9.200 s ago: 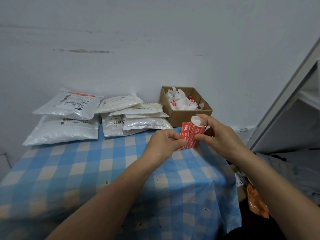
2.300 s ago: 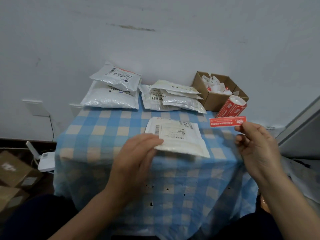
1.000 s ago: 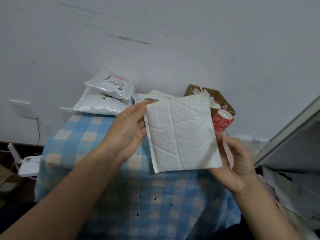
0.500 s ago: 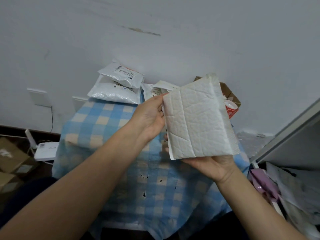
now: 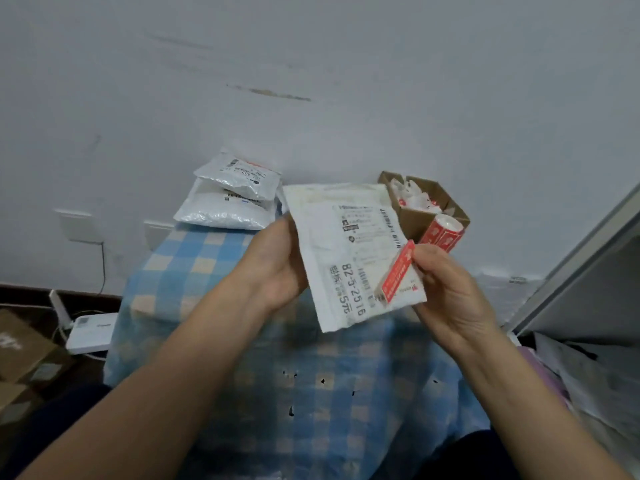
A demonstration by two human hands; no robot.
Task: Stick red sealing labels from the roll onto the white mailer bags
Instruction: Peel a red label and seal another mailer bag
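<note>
My left hand (image 5: 275, 268) grips the left edge of a white mailer bag (image 5: 343, 251), held up above the table with its printed shipping label facing me. My right hand (image 5: 450, 289) pinches a red sealing label (image 5: 397, 271) at its upper end; the label lies slanted across the bag's right edge. The red label roll (image 5: 440, 233) stands on the table behind the bag, beside the cardboard box. More white mailer bags (image 5: 228, 199) are stacked at the table's far left.
A blue-and-white checked cloth (image 5: 194, 268) covers the small table against a white wall. An open cardboard box (image 5: 408, 220) with white backing scraps sits at the far right. Brown boxes and a white device (image 5: 90, 332) lie on the floor at left; a grey shelf (image 5: 588, 271) stands at right.
The bag has been turned over: its plain quilted back faced me before, now its printed label side does. My right hand has come from under the bag to its right edge with the red label.
</note>
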